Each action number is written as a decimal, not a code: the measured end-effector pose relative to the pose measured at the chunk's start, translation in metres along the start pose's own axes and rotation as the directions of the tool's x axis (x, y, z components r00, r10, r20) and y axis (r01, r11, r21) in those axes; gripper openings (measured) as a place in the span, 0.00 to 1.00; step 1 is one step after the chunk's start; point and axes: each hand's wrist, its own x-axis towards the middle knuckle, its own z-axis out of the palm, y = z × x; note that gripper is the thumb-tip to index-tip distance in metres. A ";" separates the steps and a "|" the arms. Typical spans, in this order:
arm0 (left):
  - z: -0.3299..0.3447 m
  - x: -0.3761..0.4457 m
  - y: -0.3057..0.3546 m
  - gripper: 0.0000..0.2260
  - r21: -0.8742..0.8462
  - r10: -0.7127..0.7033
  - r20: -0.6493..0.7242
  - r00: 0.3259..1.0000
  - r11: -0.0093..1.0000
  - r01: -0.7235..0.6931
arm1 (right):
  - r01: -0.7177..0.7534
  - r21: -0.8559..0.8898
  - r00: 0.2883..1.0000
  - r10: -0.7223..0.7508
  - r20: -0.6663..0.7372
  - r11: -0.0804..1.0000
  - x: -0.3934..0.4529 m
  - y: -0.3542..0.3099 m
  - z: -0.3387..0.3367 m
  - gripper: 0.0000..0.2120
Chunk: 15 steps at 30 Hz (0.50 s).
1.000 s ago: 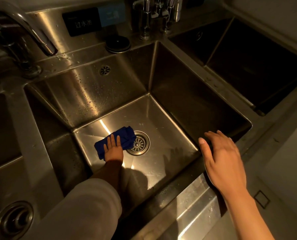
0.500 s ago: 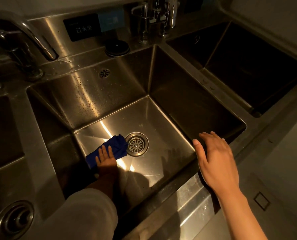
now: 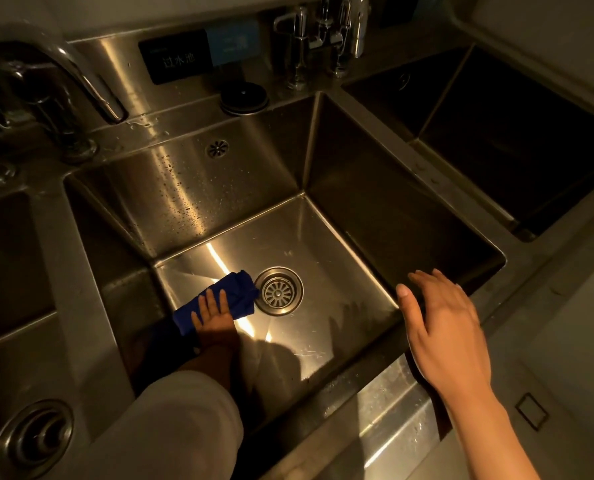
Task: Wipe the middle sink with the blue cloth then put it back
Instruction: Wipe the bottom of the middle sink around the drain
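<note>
— Cloth position?
— One blue cloth flat on middle sink floor, long axis running near-left to far-right, far end touching one drain.
— Hands?
— Left hand pressing cloth, fingers straight. Right hand spread flat above front rim.

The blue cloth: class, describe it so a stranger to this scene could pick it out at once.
Find the middle sink, the lit steel basin of three. On its floor, left of the round drain, lies the blue cloth under the left hand. It is the only blue thing in the basin.

Bunched blue cloth on middle sink floor
</note>
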 end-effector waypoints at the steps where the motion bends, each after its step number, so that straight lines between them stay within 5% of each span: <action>1: -0.002 0.004 -0.003 0.28 -0.007 0.007 -0.002 1.000 1.000 -0.008 | 0.000 0.000 1.000 0.000 -0.003 1.000 0.000 0.000 0.000 0.23; 15: -0.034 0.052 -0.015 0.32 -0.063 -0.021 -0.023 1.000 0.998 0.020 | 0.010 0.021 1.000 -0.010 -0.016 1.000 0.000 0.000 0.001 0.24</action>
